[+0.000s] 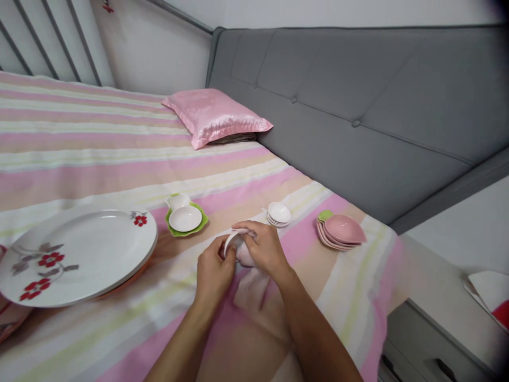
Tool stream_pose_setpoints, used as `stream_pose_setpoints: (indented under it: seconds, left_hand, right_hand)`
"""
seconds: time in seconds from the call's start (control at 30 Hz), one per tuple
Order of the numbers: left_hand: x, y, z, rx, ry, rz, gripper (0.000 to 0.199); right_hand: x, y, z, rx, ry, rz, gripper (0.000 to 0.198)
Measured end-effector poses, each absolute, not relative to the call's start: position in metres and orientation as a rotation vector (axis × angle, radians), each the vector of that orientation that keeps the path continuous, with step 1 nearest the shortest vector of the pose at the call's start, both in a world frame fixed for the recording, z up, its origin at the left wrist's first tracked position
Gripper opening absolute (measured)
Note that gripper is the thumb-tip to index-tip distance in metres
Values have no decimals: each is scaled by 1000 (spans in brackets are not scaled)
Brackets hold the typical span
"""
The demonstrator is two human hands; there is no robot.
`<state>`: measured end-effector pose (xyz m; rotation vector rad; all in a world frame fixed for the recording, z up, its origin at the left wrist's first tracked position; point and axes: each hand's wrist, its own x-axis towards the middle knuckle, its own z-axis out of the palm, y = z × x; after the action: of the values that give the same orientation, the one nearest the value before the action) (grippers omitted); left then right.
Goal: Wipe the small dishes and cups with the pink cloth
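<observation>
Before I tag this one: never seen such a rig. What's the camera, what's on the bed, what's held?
No machine here: one camera, worn on a person's head, looks forward and down. The left hand grips a small white dish; the right hand holds a pale cloth against it. Around them on the striped bedspread are a flowered plate, green-and-white dishware, stacked white saucers, stacked pink dishes and, farther back, a pink cushion.

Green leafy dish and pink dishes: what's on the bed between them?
A small stack of white dishes, with the right hand on the near side; the head view shows it.
</observation>
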<state>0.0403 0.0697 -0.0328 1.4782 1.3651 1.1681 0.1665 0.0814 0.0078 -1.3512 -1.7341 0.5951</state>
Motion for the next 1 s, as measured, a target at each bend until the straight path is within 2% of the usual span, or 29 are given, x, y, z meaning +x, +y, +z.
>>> stream_pose_setpoints:
  seconds: [0.2, 0.37, 0.73, 0.9, 1.0]
  left_hand:
    - [45, 71, -39, 1255, 1162, 1248, 31]
    - [43, 68, -36, 1349, 1252, 1141, 34]
    - [41, 66, -25, 1737, 1545, 915, 35]
    - [40, 66, -25, 1701, 1479, 955, 34]
    - [39, 69, -31, 1588, 1379, 1069, 32]
  right_hand:
    - [169, 88, -3, -1378, -1373, 798, 24]
    - [169, 89, -5, -1391, -1367, 823, 26]
    - [165, 78, 12, -1406, -1888, 472, 44]
    - [166, 77, 13, -1389, -1888, 487, 45]
    - [166, 79, 11, -1402, -1717, 579, 39]
